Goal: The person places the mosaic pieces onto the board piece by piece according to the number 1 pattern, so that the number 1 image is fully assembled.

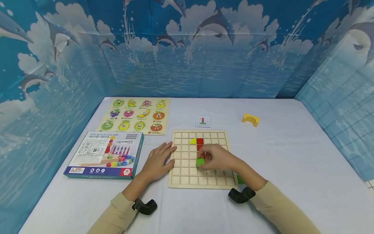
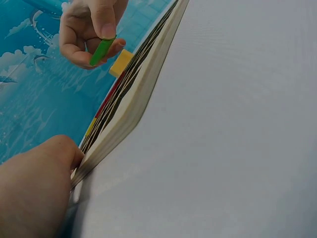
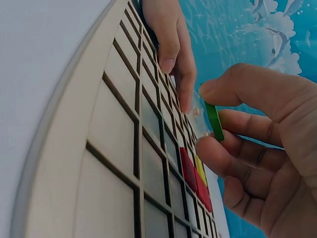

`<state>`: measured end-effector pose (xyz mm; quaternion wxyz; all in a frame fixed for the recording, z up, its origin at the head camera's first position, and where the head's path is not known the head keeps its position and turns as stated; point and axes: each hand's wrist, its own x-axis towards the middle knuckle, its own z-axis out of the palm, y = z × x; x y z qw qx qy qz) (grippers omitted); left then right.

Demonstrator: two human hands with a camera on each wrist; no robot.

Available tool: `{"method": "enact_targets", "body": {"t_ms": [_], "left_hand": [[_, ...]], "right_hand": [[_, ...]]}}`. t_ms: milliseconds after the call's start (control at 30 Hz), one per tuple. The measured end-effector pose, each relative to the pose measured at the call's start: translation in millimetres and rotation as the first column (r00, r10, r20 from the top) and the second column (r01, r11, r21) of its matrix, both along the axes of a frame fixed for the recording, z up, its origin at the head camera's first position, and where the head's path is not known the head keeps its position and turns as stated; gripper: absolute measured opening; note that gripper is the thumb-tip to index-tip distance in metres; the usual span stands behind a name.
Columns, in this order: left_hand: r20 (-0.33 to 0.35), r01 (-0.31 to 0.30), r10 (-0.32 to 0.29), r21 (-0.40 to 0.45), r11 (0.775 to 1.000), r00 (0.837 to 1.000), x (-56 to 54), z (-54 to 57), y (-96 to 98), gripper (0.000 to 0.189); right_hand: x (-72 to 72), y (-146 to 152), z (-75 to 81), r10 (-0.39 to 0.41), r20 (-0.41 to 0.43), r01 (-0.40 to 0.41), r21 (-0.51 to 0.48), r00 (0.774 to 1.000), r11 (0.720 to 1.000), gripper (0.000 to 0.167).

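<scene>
My right hand [image 1: 217, 157] pinches a small green tile [image 3: 215, 120] between thumb and fingertips, held over the middle of the wooden grid board [image 1: 181, 180]. In the right wrist view the tile stands on edge, raised above the grid. My left hand [image 1: 159, 162] rests at the board's left edge, its fingers extended and fingertips on the rim. Behind the right hand, red tiles [image 1: 200, 142] lie in the grid, with a yellow tile [image 1: 193, 141] beside them on the left. Another green piece [image 1: 240, 179] shows at the board's right edge, partly hidden by the right forearm.
A small pattern card [image 1: 203, 122] lies beyond the board. Farther right stands a yellow arch block [image 1: 250, 119]. On the left, a beaded-toy box [image 1: 105, 156] overlaps a fruit puzzle board [image 1: 135, 115]. A dolphin-print curtain [image 1: 187, 65] borders the white table [image 1: 292, 146].
</scene>
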<state>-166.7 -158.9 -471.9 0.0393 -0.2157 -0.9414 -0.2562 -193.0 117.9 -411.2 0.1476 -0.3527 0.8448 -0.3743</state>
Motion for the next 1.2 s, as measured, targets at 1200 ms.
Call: {"method": "enact_targets", "body": {"t_ms": [1200], "left_hand": [[0.002, -0.008, 0.008, -0.007, 1.0, 1.0, -0.4, 0.0, 0.9, 0.052]], "right_hand": [[3.1, -33, -9.5, -0.088, -0.17, 0.119, 0.183, 0.981, 0.976, 0.015]]}}
